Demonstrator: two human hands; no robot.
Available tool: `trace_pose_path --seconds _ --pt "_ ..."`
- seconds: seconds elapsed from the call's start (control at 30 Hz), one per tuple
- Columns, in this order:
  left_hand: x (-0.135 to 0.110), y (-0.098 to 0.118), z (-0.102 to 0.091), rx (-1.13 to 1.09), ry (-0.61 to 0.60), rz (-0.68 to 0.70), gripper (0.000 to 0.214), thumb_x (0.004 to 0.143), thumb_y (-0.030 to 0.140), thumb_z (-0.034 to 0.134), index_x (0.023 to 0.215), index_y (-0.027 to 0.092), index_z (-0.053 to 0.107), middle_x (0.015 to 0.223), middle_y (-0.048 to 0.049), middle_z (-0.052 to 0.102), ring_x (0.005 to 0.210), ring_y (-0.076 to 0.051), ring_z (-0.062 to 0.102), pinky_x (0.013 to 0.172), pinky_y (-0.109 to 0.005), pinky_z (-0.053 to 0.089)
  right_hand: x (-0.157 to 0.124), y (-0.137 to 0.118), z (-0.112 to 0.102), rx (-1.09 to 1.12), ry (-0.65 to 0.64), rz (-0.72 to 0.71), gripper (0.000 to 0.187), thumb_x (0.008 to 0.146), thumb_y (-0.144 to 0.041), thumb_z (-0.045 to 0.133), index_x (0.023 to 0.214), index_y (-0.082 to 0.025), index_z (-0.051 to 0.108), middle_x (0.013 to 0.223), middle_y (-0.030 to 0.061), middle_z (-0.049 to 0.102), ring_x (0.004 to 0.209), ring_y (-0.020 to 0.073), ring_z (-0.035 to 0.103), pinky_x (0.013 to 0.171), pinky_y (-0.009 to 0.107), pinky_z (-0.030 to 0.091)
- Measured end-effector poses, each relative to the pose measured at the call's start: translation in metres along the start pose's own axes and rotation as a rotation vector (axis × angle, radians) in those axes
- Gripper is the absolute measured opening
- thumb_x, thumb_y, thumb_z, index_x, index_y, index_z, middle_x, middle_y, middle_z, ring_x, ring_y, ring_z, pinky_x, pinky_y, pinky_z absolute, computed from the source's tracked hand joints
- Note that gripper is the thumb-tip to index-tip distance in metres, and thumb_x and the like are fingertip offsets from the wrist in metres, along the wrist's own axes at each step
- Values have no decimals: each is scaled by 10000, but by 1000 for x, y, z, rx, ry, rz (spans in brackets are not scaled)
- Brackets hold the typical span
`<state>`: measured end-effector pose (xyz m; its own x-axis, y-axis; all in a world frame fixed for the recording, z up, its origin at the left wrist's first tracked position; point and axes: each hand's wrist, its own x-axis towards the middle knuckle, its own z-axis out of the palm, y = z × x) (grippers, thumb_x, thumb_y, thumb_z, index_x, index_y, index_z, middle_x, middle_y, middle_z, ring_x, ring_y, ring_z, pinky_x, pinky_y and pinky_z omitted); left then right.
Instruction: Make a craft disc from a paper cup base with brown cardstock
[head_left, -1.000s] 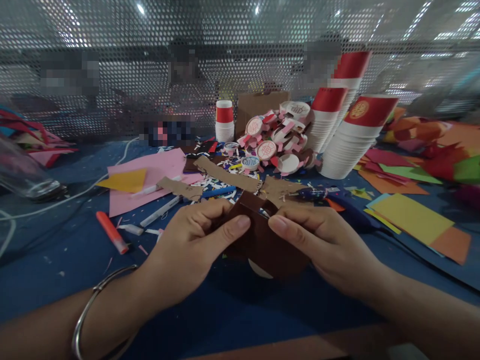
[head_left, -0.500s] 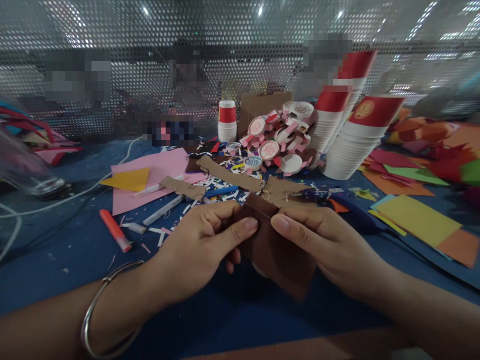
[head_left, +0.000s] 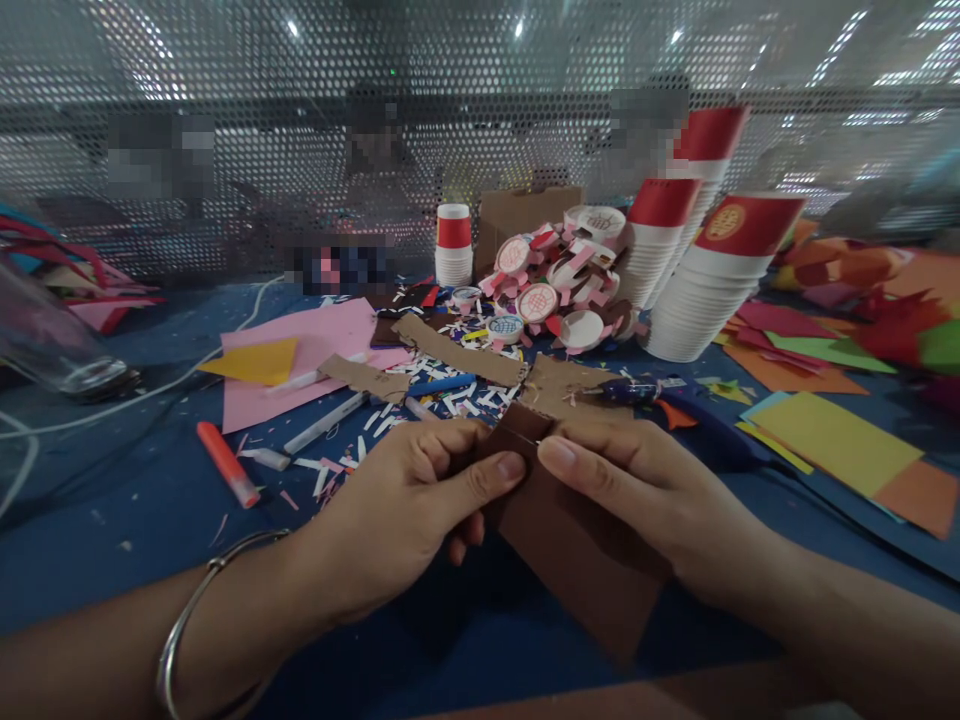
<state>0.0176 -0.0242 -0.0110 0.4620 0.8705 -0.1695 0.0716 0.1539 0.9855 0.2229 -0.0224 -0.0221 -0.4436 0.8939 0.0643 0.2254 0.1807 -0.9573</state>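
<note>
A sheet of dark brown paper (head_left: pixel 574 560) is held up between both hands, above the near part of the blue table. My left hand (head_left: pixel 420 510) pinches its upper left edge between thumb and bent fingers. On the upper right edge, my right hand (head_left: pixel 637 490) grips the same sheet with the thumb on top. A crease or cut line crosses the paper near its top, between the two thumbs. The fingers behind the sheet are partly hidden.
Paper scraps, markers and cardboard strips (head_left: pixel 457 350) lie beyond the hands. A blue glue gun (head_left: pixel 705 430) with its cord is to the right. Paper cup stacks (head_left: pixel 701 300) and a heap of cut cup bottoms (head_left: pixel 555 290) stand behind. An orange marker (head_left: pixel 227 465) lies left.
The brown paper has tilted, so more of its lower face shows and its lower corner reaches nearer to me. Both hands keep their pinch on it, slightly lower in view.
</note>
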Motion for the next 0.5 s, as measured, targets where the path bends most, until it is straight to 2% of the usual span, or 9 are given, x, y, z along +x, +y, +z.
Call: trace_pose_path --seconds 0.13,0.23,0.33,0.43,0.5 --pt "2 0 -1 26 -8 12 131 910 305 716 881 178 724 615 65 543 482 -39 468 410 -84 399 -1 0 1 22 25 -4 546 935 -651 585 633 -199 531 628 19 531 696 185 557 613 281 455" --pt "3 -2 -1 61 -10 4 204 930 355 690 842 171 688 620 60 540 499 -45 486 420 -93 402 0 3 1 52 10 8 526 950 -641 570 687 -187 602 669 27 580 692 176 557 621 273 459" --pt "1 -3 2 110 -82 -20 258 945 381 661 801 167 651 584 64 513 492 -53 482 425 -110 403 2 4 1 66 -11 -4 511 968 -614 565 714 -173 607 707 17 577 678 148 519 623 255 442" --pt "-1 0 3 167 -143 -32 296 961 403 629 771 176 617 558 65 509 465 -56 463 417 -130 392 4 4 2 39 41 -15 512 968 -585 586 671 -169 562 678 2 511 643 127 454 572 240 392" --pt "-1 5 -3 194 -67 -5 280 953 407 639 784 184 633 574 62 518 467 -58 464 400 -141 361 4 5 2 99 100 20 496 969 -572 593 683 -168 568 657 -4 485 597 113 411 515 236 343"
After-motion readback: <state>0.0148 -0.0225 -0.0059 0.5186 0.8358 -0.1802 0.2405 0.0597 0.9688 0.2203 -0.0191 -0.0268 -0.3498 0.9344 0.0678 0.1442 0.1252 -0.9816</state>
